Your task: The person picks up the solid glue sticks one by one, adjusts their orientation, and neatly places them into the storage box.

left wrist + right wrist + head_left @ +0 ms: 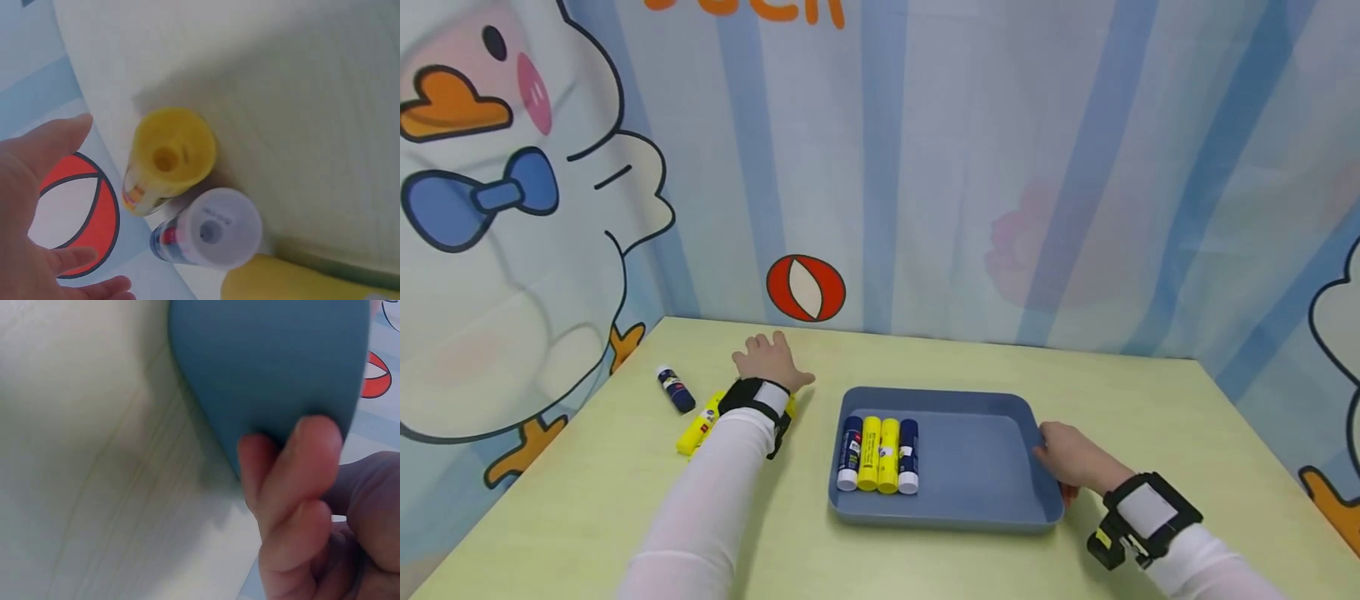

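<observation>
Tray [985,467], smooth, round-cornered, cylindrical tubes [888,455], wood-grained table [94,487]

Tray [981,458]: slate blue, plain. Navy glue sticks [850,454]: white ends. Yellow glue sticks [869,454]: yellow ends. Table [580,517]: pale yellow, faint wood grain. Backdrop [955,167]: pale blue, darker blue stripes. Printed duck [497,325]: white, black-outlined; orange beak [456,104], blue bow tie [497,196]. Sleeves [707,500]: white.

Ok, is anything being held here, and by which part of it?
The right grip holds the blue-grey tray by the edge at its right end; the left grip holds nothing.
</observation>
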{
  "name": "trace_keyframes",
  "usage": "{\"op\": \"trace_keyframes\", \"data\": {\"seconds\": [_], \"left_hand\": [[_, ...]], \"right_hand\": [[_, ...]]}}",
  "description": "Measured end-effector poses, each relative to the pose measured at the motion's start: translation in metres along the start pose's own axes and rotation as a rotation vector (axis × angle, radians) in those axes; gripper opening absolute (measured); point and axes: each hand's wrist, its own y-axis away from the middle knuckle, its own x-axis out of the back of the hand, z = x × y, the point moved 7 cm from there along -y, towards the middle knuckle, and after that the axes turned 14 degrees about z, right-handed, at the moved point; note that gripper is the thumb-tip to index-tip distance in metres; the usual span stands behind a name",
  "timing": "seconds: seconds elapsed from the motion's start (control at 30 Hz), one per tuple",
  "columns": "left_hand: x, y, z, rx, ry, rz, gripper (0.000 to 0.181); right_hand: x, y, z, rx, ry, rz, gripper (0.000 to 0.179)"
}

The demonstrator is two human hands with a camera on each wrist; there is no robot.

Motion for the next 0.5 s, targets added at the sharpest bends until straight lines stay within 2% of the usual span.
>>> {"op": "trace_keyframes", "data": {"seconds": [0.13,0.33,0.5], "left_hand": [[-0.004,0.003,0.004,-0.010,-0.042,0.012,0.076],[-0.011,0.005,0.008,-0.060,-0.155,0.007,0.052],[-0.015,0.005,0.011,-0.068,-0.157,-0.030,0.034]], "right_hand": [[0.002,0.003,0.001,-0.016,-0.005,0.003,0.010],[0.001,0.004,-0.002,-0.015,-0.006,-0.001,0.009],[0.001,0.003,0.000,-0.037,-0.005,0.003,0.009]]}}
